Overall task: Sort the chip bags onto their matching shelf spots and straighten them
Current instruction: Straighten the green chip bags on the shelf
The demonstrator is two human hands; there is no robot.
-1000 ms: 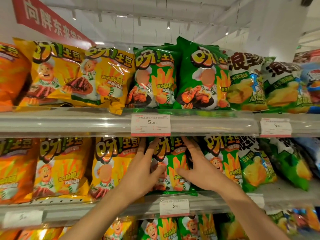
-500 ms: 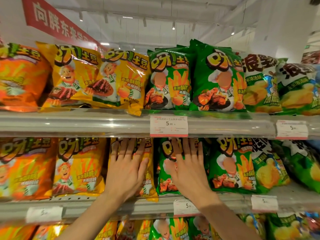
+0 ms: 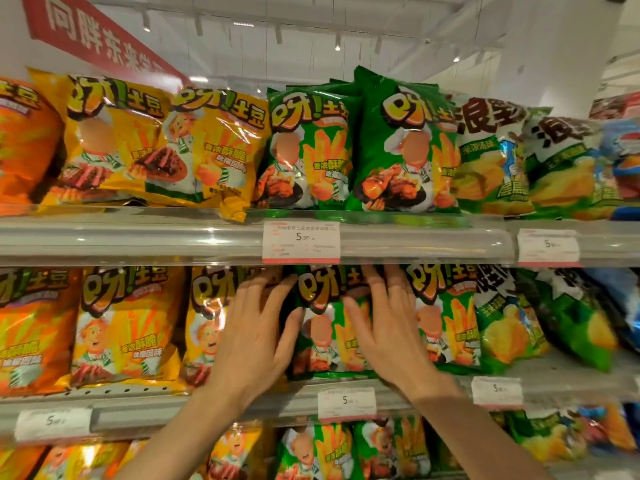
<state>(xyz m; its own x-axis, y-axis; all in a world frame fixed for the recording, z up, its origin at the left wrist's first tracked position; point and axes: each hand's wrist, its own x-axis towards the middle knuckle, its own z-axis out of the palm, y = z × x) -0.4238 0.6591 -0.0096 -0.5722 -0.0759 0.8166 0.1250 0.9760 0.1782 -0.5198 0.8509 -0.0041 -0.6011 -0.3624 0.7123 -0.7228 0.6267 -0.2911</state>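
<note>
Both hands shifted right: left hand (image 3: pixel 252 344) and right hand (image 3: pixel 388 327), fingers straight, flank upright green bag (image 3: pixel 323 327), long axis vertical.

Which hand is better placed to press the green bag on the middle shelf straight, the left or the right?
The right hand, probably. Its spread fingers already lie flat across the green bag. The left hand rests mostly on the neighbouring yellow bag, with only its thumb at the green bag's edge.

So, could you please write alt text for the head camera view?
Both hands press flat against chip bags on the middle shelf: the left hand on a yellow bag, the right hand on a green bag. Yellow, green and orange bags fill the shelves around them.
</note>
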